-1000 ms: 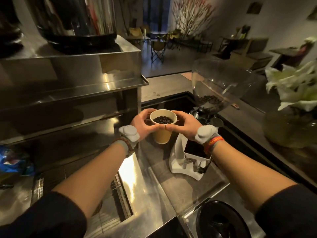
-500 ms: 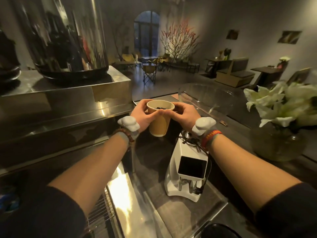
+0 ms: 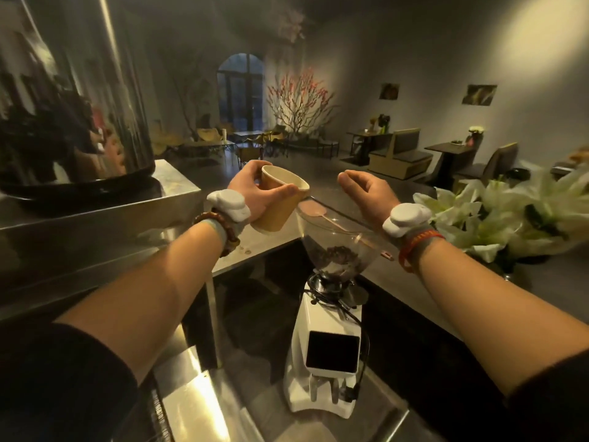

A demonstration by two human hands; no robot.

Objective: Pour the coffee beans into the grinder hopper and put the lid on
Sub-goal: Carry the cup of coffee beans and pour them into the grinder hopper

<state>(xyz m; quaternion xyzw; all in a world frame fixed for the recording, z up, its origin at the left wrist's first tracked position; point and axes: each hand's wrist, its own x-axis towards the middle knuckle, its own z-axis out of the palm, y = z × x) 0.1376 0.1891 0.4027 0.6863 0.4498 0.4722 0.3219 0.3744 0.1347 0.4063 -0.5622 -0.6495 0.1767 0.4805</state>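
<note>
Both forearms reach forward, bare below dark sleeves pushed up near the elbows. The left hand (image 3: 255, 189) is curled closed in a grasp, thumb across the front. The right hand (image 3: 366, 193) hangs free, palm turned inward, fingers loosely curved and apart from the left.

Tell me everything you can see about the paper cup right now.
The paper cup is a plain tan, kraft-looking cup with a paler inside and a rolled rim. It is tilted, its mouth leaning right toward the open clear hopper of the white grinder, just above the hopper's left edge. Only the left hand holds it, fingers wrapped around the wall; the right hand is open and apart. No beans show inside it from this angle.
</note>
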